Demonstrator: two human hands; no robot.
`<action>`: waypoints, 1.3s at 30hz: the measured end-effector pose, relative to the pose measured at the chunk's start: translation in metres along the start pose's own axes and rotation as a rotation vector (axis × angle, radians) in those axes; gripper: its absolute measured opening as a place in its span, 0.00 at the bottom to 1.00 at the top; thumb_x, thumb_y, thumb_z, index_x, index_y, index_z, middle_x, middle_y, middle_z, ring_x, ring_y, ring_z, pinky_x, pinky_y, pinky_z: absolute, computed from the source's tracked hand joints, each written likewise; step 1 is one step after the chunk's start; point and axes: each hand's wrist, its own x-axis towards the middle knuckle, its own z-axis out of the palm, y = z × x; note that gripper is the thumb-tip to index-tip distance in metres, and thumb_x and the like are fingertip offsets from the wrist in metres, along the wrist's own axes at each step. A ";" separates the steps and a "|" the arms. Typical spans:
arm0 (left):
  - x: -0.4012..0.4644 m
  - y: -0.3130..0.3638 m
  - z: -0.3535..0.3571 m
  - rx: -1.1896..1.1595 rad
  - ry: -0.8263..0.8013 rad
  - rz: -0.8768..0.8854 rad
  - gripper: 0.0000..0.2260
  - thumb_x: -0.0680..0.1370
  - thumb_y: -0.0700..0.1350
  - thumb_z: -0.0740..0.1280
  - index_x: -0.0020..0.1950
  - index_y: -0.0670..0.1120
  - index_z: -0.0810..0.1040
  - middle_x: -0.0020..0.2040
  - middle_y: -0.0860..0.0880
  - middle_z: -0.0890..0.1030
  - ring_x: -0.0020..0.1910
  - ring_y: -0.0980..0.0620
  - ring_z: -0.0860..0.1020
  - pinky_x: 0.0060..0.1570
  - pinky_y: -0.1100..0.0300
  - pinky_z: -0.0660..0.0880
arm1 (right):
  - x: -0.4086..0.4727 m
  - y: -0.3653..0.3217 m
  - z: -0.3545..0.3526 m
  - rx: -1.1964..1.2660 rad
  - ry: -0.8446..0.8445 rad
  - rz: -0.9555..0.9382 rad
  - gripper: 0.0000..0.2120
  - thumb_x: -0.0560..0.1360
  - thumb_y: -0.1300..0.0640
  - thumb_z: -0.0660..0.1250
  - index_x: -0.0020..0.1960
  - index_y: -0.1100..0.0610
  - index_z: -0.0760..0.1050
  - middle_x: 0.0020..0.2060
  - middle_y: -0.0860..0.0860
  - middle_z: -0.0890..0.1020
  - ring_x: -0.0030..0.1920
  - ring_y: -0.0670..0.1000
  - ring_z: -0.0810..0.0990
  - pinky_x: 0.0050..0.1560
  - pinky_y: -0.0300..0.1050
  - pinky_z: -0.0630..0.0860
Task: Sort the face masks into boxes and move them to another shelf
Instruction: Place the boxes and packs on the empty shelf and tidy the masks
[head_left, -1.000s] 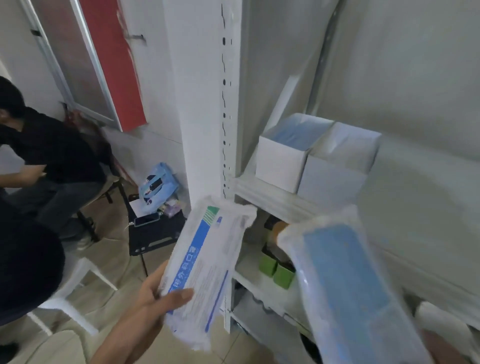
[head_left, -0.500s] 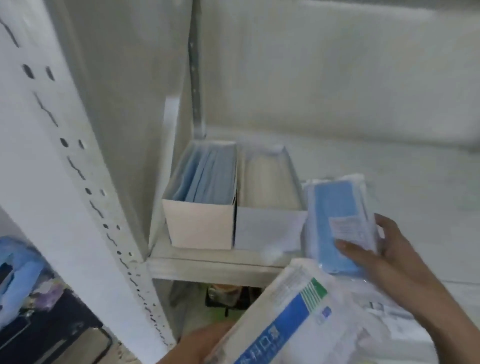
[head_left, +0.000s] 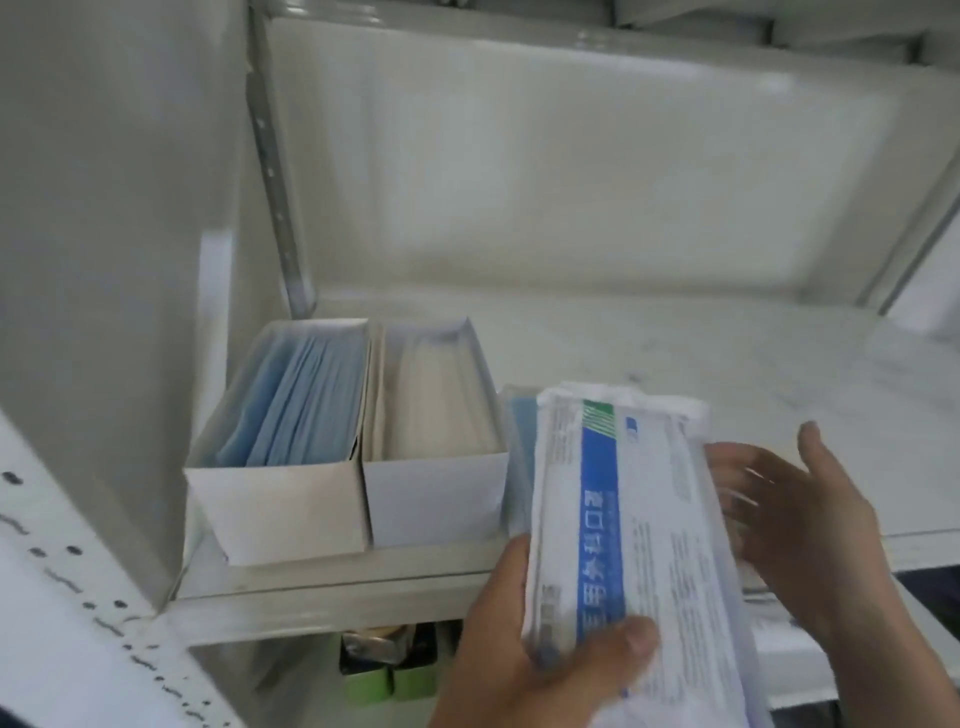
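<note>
Blue-striped white mask pack (head_left: 618, 499) raised over shelf (head_left: 675, 353), crinkled wrapper

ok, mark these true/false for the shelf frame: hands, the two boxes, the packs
1. The left hand grips the white pack with the blue stripe. True.
2. The left box holds white masks. False: it holds blue masks; the white ones fill the right box.
3. The two boxes touch side by side on the shelf. True.
4. The right hand holds a box. False: it is open, fingers spread, beside the pack.
5. A blue mask pack lies behind the striped pack. True.
</note>
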 end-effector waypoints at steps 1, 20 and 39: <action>0.003 -0.004 0.001 -0.036 0.038 -0.030 0.23 0.69 0.50 0.79 0.62 0.63 0.79 0.61 0.54 0.85 0.60 0.54 0.83 0.59 0.62 0.79 | 0.004 0.005 0.003 -0.042 -0.090 0.039 0.37 0.76 0.33 0.59 0.60 0.67 0.78 0.47 0.63 0.79 0.44 0.62 0.74 0.39 0.52 0.66; -0.046 0.055 -0.044 0.437 -0.121 -0.157 0.10 0.72 0.34 0.76 0.45 0.40 0.75 0.24 0.50 0.67 0.24 0.60 0.66 0.33 0.66 0.65 | 0.011 0.018 0.042 -0.854 0.103 -0.185 0.32 0.68 0.34 0.75 0.70 0.35 0.70 0.60 0.35 0.78 0.54 0.39 0.82 0.40 0.33 0.80; 0.018 0.047 -0.131 1.547 0.290 0.757 0.16 0.73 0.43 0.63 0.54 0.43 0.86 0.51 0.45 0.87 0.54 0.43 0.82 0.59 0.50 0.70 | 0.022 0.040 0.074 -1.233 -0.294 -0.380 0.40 0.63 0.34 0.78 0.72 0.31 0.67 0.75 0.28 0.60 0.73 0.29 0.59 0.64 0.19 0.56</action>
